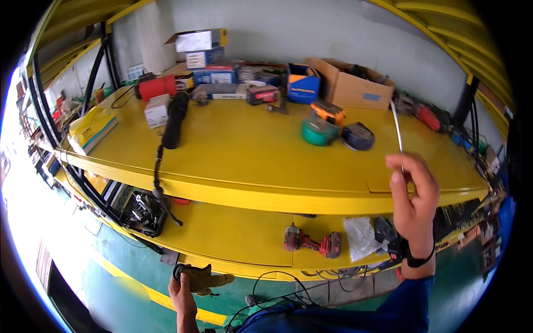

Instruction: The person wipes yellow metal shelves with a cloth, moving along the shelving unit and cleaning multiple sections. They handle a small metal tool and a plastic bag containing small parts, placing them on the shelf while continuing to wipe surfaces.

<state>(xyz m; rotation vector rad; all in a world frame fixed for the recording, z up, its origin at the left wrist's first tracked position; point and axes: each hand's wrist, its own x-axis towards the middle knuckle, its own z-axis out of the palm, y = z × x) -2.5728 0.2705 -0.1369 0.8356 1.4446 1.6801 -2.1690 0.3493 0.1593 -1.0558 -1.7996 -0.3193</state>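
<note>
My right hand [416, 194] is raised over the front edge of the yellow shelf, thumb and fingers pinching a thin silver metal rod [396, 125]. The rod points up and slightly left, and its lower end is hidden in the fingers. Low at the left, my left hand [182, 299] grips a tan work glove [208, 280] with a dark cuff, in front of the lower shelf. Nearest the rod on the upper shelf are a cardboard box [361, 91], a black round reel [358, 136], a green round tape case [319, 132] and an orange one [328, 112].
A black torch [176, 119] lies on the upper shelf, its strap hanging over the edge. Boxes line the back, with a yellow packet [93, 129] at left. Below are a red-black impact driver [312, 242], a clear plastic bag [361, 238] and a tray of sockets [143, 213].
</note>
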